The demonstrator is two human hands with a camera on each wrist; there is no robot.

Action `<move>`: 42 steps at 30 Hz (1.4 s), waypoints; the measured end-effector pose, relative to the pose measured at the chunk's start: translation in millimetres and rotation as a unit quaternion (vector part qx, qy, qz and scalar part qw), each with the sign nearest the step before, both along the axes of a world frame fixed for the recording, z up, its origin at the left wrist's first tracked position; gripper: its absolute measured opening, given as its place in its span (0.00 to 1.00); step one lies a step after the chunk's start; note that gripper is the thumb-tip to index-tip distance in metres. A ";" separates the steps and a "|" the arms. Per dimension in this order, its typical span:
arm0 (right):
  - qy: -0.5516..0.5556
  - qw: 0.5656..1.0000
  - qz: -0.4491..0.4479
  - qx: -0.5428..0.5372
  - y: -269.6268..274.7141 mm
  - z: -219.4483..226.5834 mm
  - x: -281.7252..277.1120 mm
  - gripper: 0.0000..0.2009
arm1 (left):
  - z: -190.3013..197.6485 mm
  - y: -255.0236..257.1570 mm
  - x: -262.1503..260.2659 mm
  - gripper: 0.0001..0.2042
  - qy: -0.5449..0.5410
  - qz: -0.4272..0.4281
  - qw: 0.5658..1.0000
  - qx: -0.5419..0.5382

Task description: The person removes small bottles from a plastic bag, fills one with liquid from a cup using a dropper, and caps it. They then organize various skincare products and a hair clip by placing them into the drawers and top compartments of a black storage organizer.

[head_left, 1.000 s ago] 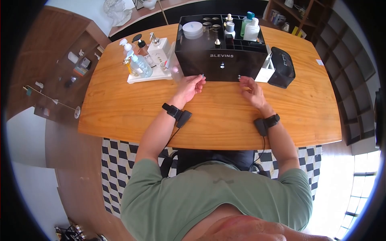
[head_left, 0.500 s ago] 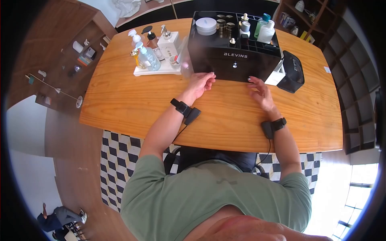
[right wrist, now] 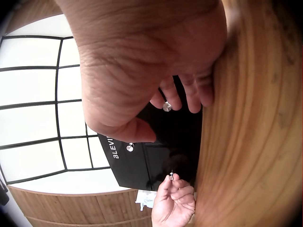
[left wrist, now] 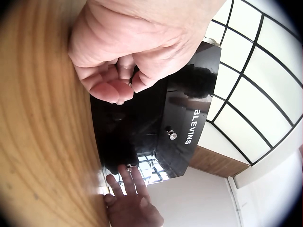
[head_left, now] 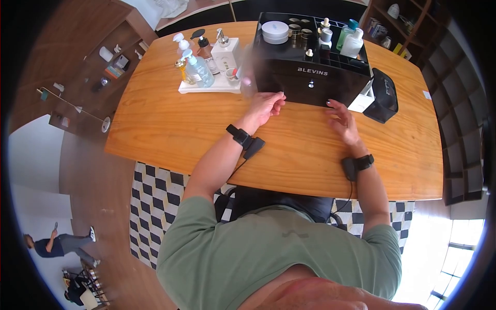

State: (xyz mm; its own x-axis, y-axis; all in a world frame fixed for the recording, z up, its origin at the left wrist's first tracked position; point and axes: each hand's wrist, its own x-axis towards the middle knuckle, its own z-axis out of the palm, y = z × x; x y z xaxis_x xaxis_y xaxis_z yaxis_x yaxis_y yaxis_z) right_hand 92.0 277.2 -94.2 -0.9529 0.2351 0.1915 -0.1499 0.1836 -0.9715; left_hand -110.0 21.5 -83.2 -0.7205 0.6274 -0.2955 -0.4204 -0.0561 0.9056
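A glossy black BLEVINS organizer box [head_left: 310, 82] stands on the wooden table. Its upper front has one clear knob [head_left: 311, 84], and the lower drawer front has one near each side. My left hand [head_left: 266, 108] pinches the left drawer knob [left wrist: 131, 85] between thumb and curled fingers. At the right drawer knob [right wrist: 166, 107], my right hand [head_left: 345, 126] reaches up with loosely extended fingers, fingertips right beside the knob and the thumb held apart. The lower drawer front looks flush with the box.
Left of the box, a white tray [head_left: 206, 89] holds several pump bottles. A round white jar [head_left: 275, 32] and small bottles stand on the box. To its right sits a black mesh case [head_left: 383, 95]. Another person [head_left: 57, 244] appears at the far lower left.
The head view has shifted, so the box and both hands appear further right. My left hand stays at its knob and my right at the other. Another person has come into view at lower left.
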 end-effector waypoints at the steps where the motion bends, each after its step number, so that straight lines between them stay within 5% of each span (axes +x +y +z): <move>1: -0.001 1.000 0.001 0.001 0.8 -0.1 -0.3 0.31 | -1.0 1.0 0.1 0.11 0.008 0.002 1.000 0.003; 11: -0.019 1.000 0.001 0.010 2.1 4.4 1.3 0.32 | -9.3 -3.8 6.9 0.08 -0.002 0.000 1.000 0.008; 29: -0.014 1.000 -0.006 0.013 1.5 9.4 4.7 0.32 | -11.5 -90.1 112.9 0.12 -0.043 -0.041 0.998 -0.029; 42: -0.018 0.999 -0.008 0.041 3.1 9.0 4.1 0.32 | -8.3 -92.2 116.3 0.13 -0.033 -0.064 0.997 -0.030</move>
State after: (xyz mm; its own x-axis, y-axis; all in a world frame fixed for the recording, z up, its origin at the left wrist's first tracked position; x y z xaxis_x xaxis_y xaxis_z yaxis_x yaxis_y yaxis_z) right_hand 96.1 280.3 -85.2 -0.9555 0.2360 0.1767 -0.1117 0.2651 -0.9577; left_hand 6.3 -70.7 -91.6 -0.6137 0.6922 -0.3798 -0.4800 0.0549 0.8756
